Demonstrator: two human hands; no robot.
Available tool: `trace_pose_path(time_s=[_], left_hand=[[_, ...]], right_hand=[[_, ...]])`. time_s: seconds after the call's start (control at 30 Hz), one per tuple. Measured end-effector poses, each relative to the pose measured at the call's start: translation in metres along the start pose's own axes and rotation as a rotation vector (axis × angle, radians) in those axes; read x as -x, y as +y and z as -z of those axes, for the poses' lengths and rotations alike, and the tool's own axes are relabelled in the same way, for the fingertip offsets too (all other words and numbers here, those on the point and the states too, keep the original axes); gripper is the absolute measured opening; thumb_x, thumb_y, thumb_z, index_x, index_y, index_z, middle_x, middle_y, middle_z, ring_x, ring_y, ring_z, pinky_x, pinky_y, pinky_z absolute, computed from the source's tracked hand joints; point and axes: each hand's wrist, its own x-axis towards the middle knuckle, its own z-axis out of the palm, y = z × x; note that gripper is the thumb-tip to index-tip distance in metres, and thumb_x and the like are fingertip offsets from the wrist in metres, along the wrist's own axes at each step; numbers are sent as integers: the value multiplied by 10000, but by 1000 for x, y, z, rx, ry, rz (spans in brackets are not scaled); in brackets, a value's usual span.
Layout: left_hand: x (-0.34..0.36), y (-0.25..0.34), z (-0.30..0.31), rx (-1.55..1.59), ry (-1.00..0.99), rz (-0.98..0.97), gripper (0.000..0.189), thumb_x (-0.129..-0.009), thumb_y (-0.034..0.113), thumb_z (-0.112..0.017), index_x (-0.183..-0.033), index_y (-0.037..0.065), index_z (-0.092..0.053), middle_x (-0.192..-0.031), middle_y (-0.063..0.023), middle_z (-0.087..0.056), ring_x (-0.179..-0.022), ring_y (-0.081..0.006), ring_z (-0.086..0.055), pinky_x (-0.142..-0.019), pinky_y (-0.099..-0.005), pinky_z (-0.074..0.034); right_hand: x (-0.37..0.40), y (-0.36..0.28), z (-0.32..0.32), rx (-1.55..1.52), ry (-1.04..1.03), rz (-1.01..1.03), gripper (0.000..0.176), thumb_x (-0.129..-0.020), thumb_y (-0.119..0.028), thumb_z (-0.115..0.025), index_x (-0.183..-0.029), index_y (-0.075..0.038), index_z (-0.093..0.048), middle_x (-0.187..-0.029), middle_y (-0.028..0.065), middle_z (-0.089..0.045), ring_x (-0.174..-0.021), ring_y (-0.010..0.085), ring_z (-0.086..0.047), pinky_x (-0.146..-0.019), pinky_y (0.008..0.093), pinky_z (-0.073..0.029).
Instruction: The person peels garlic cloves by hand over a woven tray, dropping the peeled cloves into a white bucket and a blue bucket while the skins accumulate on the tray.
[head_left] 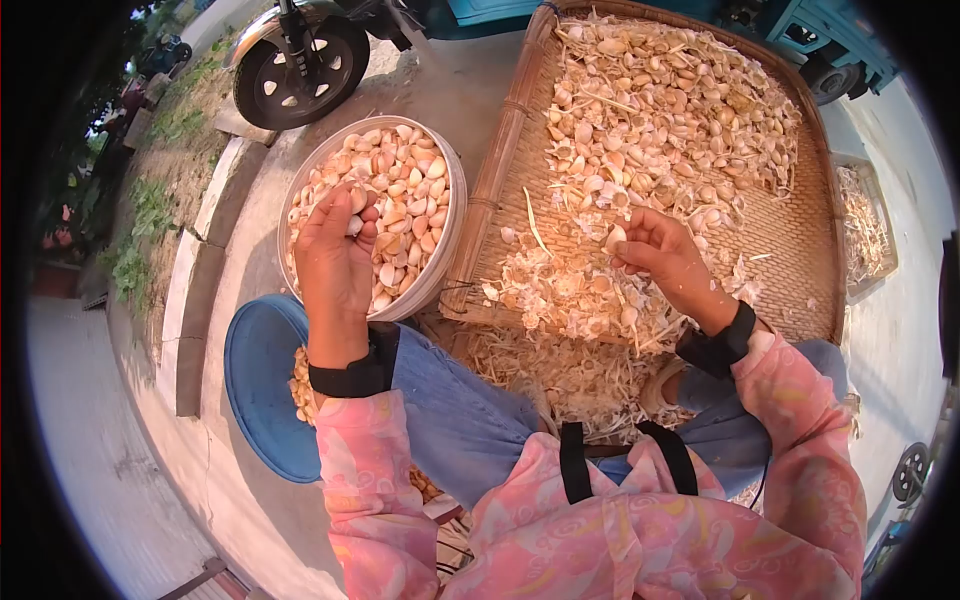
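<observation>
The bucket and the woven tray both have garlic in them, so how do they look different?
The bucket is round; the tray is roughly rectangular.
The bucket is pale; the tray is brown.
The bucket's garlic cloves have few loose skins among them; the tray has lots of papery skins.
Both hold many cloves.

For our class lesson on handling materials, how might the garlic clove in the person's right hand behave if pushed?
The garlic clove is probably light: it looks small in the right hand. Its rounded shape suggests it may rock or roll unevenly. Any skin left on it could flake, judging by the loose skins on the woven tray.
</observation>
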Motion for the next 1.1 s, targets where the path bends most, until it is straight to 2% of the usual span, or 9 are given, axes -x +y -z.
trace_pose_path(time_s=[0.17, 0.3, 0.33, 0.4, 0.53, 0.63, 0.8, 0.97, 1.1], left_hand=[[42, -14, -44, 197, -170, 156, 195, -885, 146, -549, -1010, -4, -551, -889, -129, -605, -722, -137, -561, -647, -208, -478], [72, -32, -64, 278, -257, 280, 211, -893, 171, -541, -1013, -2, -538, -871, -117, -603, -701, -121, -568, -611, -191, -481], [79, -36, -69, 280, -260, 307, 212, -894, 173, -539, -1012, -3, -537, -866, -113, -603, -698, -118, -571, -609, -189, -482], [90, -45, -73, 295, -278, 369, 206, -897, 171, -532, -1006, -3, -537, -853, -103, -606, -694, -111, -580, -604, -187, -489], [107, -64, -80, 331, -274, 442, 193, -897, 165, -530, -998, 0, -532, -847, -109, -592, -686, -124, -569, -607, -192, -496], [119, -68, -85, 347, -250, 496, 189, -897, 165, -531, -986, -2, -536, -839, -107, -597, -688, -128, -572, -617, -197, -496], [133, -77, -89, 357, -262, 565, 182, -899, 156, -525, -990, 0, -538, -844, -110, -596, -688, -129, -564, -613, -209, -489], [139, -76, -88, 425, -255, 584, 187, -905, 158, -511, -1009, 3, -526, -861, -116, -592, -697, -137, -567, -612, -213, -493], [139, -79, -81, 521, -180, 620, 181, -913, 168, -497, -1013, 19, -523, -870, -120, -590, -738, -153, -585, -601, -219, -511]], right_hand=[[26, -51, -39, -600, -183, 54, 157, -871, -77, -551, -1011, -35, -495, -939, 83, -614, -826, 147, -628, -672, 206, -505], [66, -90, -57, -769, -435, 81, 208, -862, -39, -554, -1051, -11, -471, -937, 103, -606, -887, 176, -618, -725, 238, -513], [82, -94, -63, -796, -528, 196, 202, -860, -20, -545, -1045, 6, -468, -940, 111, -598, -911, 191, -609, -743, 259, -507], [86, -106, -79, -931, -959, 517, 198, -840, -65, -572, -964, 68, -494, -934, 242, -553, -790, 302, -610, -577, 310, -533], [134, -123, -102, -1245, -812, 440, 154, -798, -59, -641, -867, 73, -601, -911, 265, -579, -784, 296, -621, -689, 360, -540], [152, -136, -106, -1255, -722, 346, 183, -810, -115, -650, -883, 53, -645, -927, 214, -575, -811, 254, -596, -715, 344, -508], [125, -129, -99, -1151, -976, 427, 129, -781, -81, -678, -870, 12, -669, -884, 155, -567, -765, 218, -581, -662, 279, -492], [146, -141, -112, -1393, -678, 178, 129, -775, -59, -677, -876, 20, -663, -892, 179, -578, -736, 226, -591, -639, 285, -500], [143, -125, -121, -1326, -586, 365, 105, -774, -16, -664, -859, 45, -653, -850, 198, -590, -673, 225, -603, -569, 282, -502]])
